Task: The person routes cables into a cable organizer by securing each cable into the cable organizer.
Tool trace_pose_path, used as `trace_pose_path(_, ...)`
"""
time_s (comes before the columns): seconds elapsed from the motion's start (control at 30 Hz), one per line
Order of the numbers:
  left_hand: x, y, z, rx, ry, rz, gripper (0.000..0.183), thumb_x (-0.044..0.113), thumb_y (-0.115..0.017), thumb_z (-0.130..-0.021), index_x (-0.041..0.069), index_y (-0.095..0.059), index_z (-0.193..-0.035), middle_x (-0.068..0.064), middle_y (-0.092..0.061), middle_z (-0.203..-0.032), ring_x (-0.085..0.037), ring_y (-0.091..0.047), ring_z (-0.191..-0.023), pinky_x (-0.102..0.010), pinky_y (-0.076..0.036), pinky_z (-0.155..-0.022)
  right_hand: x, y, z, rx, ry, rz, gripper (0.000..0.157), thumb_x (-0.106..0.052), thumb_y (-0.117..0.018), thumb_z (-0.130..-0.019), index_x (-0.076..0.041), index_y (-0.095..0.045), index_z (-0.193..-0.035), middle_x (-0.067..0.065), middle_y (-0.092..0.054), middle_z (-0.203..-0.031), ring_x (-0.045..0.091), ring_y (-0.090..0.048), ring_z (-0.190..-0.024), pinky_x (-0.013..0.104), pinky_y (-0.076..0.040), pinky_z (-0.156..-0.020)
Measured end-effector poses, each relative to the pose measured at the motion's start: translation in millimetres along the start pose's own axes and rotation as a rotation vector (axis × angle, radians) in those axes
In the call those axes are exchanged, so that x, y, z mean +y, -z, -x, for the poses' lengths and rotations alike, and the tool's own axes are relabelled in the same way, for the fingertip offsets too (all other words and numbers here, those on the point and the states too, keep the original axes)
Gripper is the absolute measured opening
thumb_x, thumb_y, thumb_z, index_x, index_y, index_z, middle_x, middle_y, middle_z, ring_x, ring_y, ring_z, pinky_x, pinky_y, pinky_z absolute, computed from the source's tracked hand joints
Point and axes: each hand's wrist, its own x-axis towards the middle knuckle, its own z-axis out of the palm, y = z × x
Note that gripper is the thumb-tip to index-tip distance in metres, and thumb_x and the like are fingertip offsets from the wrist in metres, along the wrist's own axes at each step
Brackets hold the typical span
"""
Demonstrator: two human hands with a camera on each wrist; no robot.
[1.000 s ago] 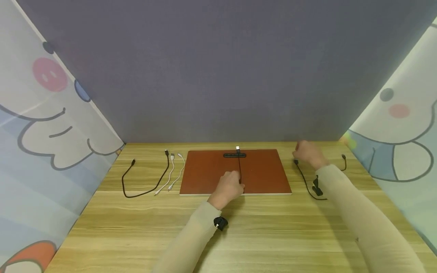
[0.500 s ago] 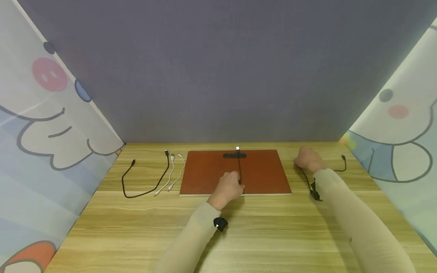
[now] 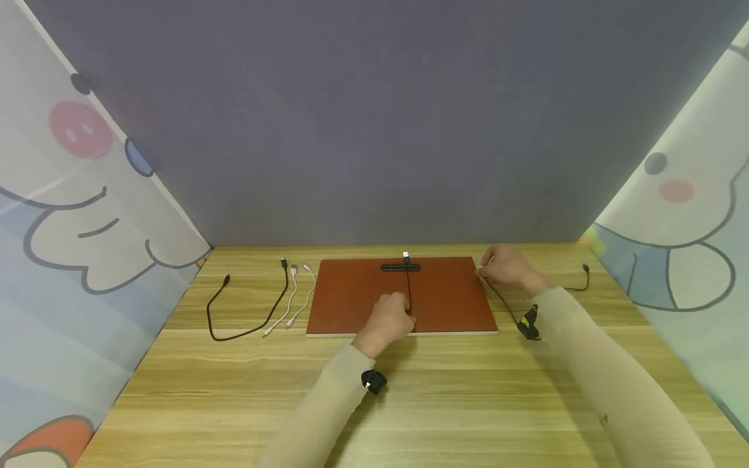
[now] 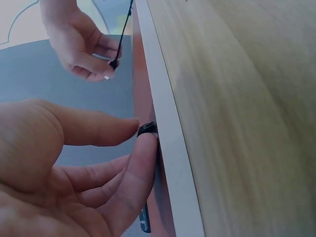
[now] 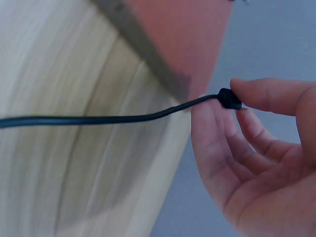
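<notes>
In the head view, a reddish-brown board (image 3: 345, 292) lies on the wooden table with a small black slotted strip (image 3: 389, 268) near its back edge. One black USB cable (image 3: 409, 283) runs across the strip, its metal plug pointing to the back. My left hand (image 3: 385, 324) pinches this cable's front-end connector (image 4: 147, 128) between thumb and finger at the board's front edge. By the board's back right corner, my right hand (image 3: 509, 268) pinches the black plug (image 5: 229, 98) of a second USB cable (image 5: 123, 119). That cable trails down past the wrist, partly hidden by the arm.
Left of the board lie two short white cables (image 3: 290, 299) and a longer black cable (image 3: 246, 334) in a loop. The second cable's far connector (image 3: 586, 267) rests at the right. A grey panel (image 3: 374, 130) rises behind the table (image 3: 445, 396), with printed cloth (image 3: 673, 273) at both sides.
The right hand took hold of the black cable's plug on the table and moved it left to the board's corner, dragging the cable along. The left hand has kept its pinch in place.
</notes>
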Motion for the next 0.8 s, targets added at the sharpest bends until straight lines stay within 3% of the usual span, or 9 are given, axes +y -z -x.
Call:
trace_pose_path(0.1, -1.5, 0.7, -0.3, 0.013, 0.0, 0.007, 0.021, 0.008, -0.069, -0.096, -0.005, -0.069, -0.111, -0.02, -0.067, -0.109, -0.011, -0.046, -0.052, -0.026, -0.04, -0.052, -8, -3.6, 1, -0.013, 0.007, -0.06, 0.021, -0.01, -0.068, -0.095, 0.005, -0.056, -0.104, 0.016, -0.072, -0.086, 0.019, -0.063, -0.065, 0.034, -0.056, -0.061)
trace_pose_path(0.27, -1.4, 4.9, 1.8, 0.028, -0.004, 0.036, 0.018, 0.017, -0.071, -0.097, 0.0, -0.072, -0.105, -0.014, -0.07, -0.1, -0.013, -0.055, -0.057, -0.03, -0.047, -0.059, -18, -11.0, 1, -0.024, 0.042, -0.1, 0.022, -0.008, -0.071, -0.094, 0.006, -0.056, -0.102, 0.017, -0.068, -0.087, 0.02, -0.067, -0.066, 0.038, -0.061, -0.063)
trace_pose_path(0.43, 4.9, 7.1, 4.1, 0.012, -0.062, 0.074, 0.021, 0.021, -0.071, -0.097, 0.002, -0.072, -0.106, -0.009, -0.071, -0.096, -0.013, -0.062, -0.066, -0.034, -0.054, -0.065, -29, -18.5, 2, -0.032, 0.075, -0.119, 0.021, -0.009, -0.071, -0.094, 0.004, -0.056, -0.101, 0.015, -0.068, -0.086, 0.02, -0.067, -0.065, 0.038, -0.061, -0.063)
trace_pose_path(0.63, 13.4, -4.3, 2.8, -0.028, -0.161, 0.147, 0.017, 0.019, -0.07, -0.098, 0.004, -0.073, -0.105, 0.002, -0.069, -0.088, -0.009, -0.063, -0.07, -0.029, -0.053, -0.065, -47, -25.1, 4, -0.03, 0.085, -0.181, 0.022, -0.013, -0.071, -0.096, 0.003, -0.059, -0.105, 0.016, -0.067, -0.089, 0.023, -0.068, -0.068, 0.038, -0.061, -0.064)
trace_pose_path(0.8, 19.3, -16.5, -0.8, -0.013, -0.159, 0.198, 0.018, 0.024, -0.072, -0.096, 0.007, -0.074, -0.101, 0.005, -0.069, -0.084, -0.008, -0.063, -0.069, -0.027, -0.052, -0.064, -64, -26.7, 6, -0.061, 0.1, -0.324, 0.026, -0.014, -0.07, -0.097, 0.005, -0.057, -0.11, 0.023, -0.065, -0.098, 0.027, -0.068, -0.073, 0.047, -0.061, -0.073)
